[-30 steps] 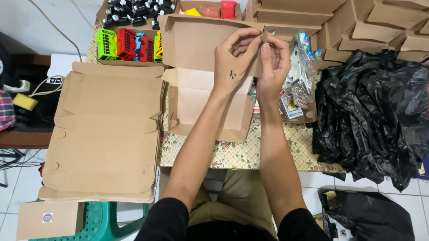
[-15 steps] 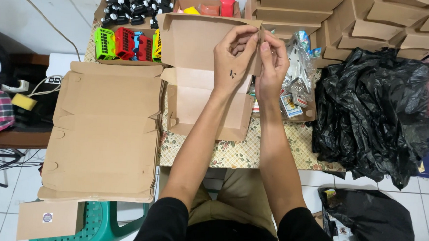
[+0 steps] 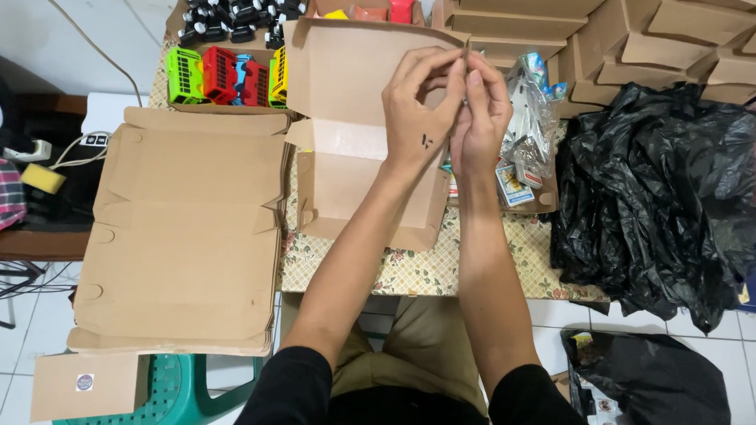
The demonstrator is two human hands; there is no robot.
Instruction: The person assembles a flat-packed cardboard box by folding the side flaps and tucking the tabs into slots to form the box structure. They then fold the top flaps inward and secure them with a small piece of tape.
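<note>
Both the left hand (image 3: 419, 111) and right hand (image 3: 484, 115) pinch the upright flap edge of the half-folded cardboard box (image 3: 357, 125) near the table's (image 3: 409, 270) far edge.

Brown box (image 3: 358, 91), floral tablecloth (image 3: 409, 270)

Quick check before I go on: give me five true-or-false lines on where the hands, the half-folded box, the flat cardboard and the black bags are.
1. Both hands, left hand and right hand, pinch the side flap of the half-folded box. True.
2. The flat cardboard stack lies right of the box. False: it lies left.
3. The black plastic bags sit at the right. True.
4. The toy buses are in the person's hands. False: they stand in a tray beyond the stack.
5. The box is fully closed. False: it lies open.
</note>
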